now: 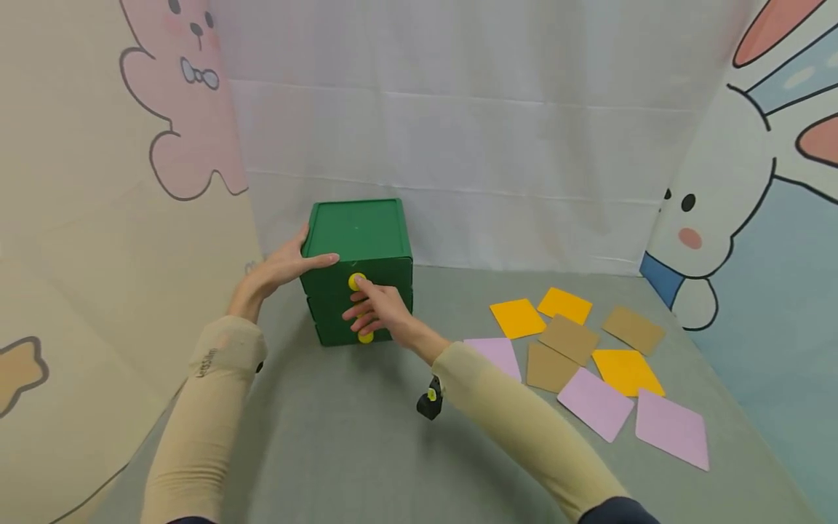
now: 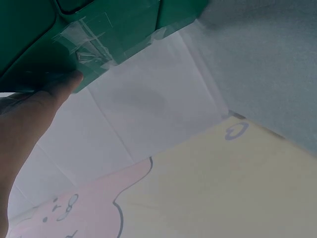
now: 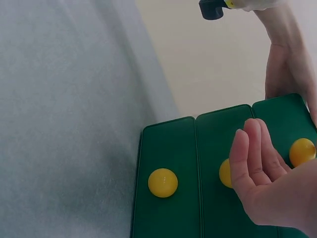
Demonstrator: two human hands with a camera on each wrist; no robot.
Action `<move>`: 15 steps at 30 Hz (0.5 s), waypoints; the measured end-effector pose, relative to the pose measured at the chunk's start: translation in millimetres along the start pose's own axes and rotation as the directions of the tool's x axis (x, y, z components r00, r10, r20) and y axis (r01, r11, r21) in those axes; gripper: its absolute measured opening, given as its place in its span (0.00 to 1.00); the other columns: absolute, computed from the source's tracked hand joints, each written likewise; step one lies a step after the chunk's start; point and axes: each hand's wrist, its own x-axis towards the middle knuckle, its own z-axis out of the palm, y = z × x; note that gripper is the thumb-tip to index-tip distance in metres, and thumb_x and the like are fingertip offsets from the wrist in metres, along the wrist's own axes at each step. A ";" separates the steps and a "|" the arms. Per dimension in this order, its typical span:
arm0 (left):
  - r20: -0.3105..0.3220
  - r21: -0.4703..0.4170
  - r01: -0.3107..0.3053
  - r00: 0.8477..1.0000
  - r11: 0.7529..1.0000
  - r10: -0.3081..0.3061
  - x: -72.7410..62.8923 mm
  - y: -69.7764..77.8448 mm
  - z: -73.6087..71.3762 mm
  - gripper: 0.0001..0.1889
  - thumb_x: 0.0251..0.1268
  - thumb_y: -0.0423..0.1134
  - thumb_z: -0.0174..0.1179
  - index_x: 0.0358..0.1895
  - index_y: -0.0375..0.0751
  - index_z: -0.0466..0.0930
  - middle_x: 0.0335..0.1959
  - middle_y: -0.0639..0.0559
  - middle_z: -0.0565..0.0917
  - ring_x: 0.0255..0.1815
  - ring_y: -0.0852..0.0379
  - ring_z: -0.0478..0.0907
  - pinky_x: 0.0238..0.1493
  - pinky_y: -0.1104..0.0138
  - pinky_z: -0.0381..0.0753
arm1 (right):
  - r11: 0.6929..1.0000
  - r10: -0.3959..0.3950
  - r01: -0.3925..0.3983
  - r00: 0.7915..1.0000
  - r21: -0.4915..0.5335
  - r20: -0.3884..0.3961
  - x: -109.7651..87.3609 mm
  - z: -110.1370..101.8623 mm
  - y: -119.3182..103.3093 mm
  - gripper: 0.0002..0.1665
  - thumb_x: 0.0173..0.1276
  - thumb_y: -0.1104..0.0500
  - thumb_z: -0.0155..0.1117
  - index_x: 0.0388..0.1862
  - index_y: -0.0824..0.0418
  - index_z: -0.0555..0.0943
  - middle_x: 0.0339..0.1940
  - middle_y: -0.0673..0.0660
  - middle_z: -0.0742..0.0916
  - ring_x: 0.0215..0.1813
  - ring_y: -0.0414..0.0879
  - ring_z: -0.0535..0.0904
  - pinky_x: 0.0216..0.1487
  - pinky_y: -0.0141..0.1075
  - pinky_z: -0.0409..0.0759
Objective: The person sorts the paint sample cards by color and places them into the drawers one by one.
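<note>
A green three-drawer cabinet (image 1: 356,229) with round yellow knobs stands on the grey table. My left hand (image 1: 278,268) rests on its left side, thumb lying over the front edge of the top. In the left wrist view that hand (image 2: 34,116) touches the side near some clear tape (image 2: 89,47). My right hand (image 1: 386,309) is at the drawer fronts, its thumb at the top yellow knob (image 1: 356,282). The right wrist view shows its fingers (image 3: 257,153) extended in front of the middle knob (image 3: 225,173); its thumb is hidden there. The bottom knob (image 3: 162,183) is uncovered.
Right of the cabinet lie several flat square cards on the table: orange (image 1: 517,318), brown (image 1: 569,339) and lilac (image 1: 596,404), some overlapping. A white cloth (image 1: 458,160) hangs behind. Printed side panels (image 1: 759,291) flank the table, and a cable (image 1: 124,469) runs at left.
</note>
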 end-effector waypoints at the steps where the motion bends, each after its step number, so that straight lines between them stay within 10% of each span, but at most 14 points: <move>1: 0.000 -0.005 -0.002 1.000 1.000 0.002 0.4 -0.3 0.3 0.59 0.59 0.68 0.56 0.74 0.56 0.16 0.79 0.51 0.27 0.80 0.40 0.32 0.73 0.35 0.46 | 1.000 -0.002 0.002 1.000 0.003 -0.011 1.3 1.2 0.4 0.38 0.73 0.35 0.48 0.56 0.69 0.76 0.45 0.69 0.87 0.27 0.49 0.84 0.44 0.50 0.85; 15: 0.012 -0.042 -0.006 1.000 0.999 0.006 -3.9 5.5 0.6 0.58 0.63 0.64 0.56 0.75 0.53 0.15 0.79 0.50 0.26 0.80 0.41 0.30 0.73 0.35 0.43 | 0.998 -0.061 0.061 0.991 -0.007 -0.115 6.1 12.8 2.7 0.35 0.73 0.37 0.51 0.49 0.70 0.80 0.37 0.67 0.89 0.20 0.45 0.80 0.34 0.43 0.86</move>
